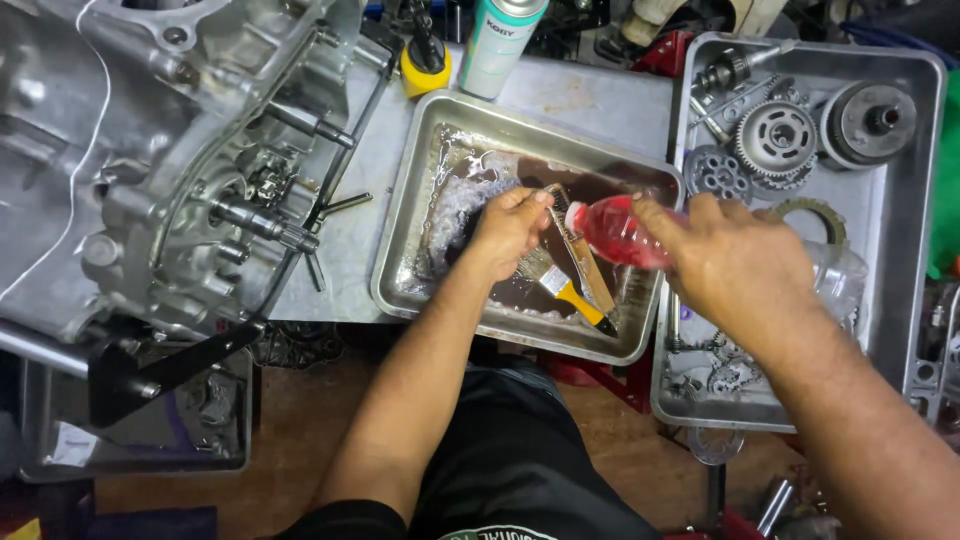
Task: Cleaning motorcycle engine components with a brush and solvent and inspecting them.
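Note:
My right hand (735,265) grips a clear plastic bottle of red liquid (618,230), tipped with its mouth toward the left over a metal wash tray (400,262). My left hand (508,228) is inside the tray, fingers curled on a small part right at the bottle's mouth; the part itself is mostly hidden. The tray holds dark, dirty liquid with foam. Under the hands lie two paintbrushes (573,262), one with a yellow handle.
A bare engine crankcase (170,150) with protruding shafts sits at left on the metal bench. A second tray (905,200) at right holds gears, clutch parts and chain. A spray can (500,40) and a yellow-capped tool (425,65) stand behind the wash tray.

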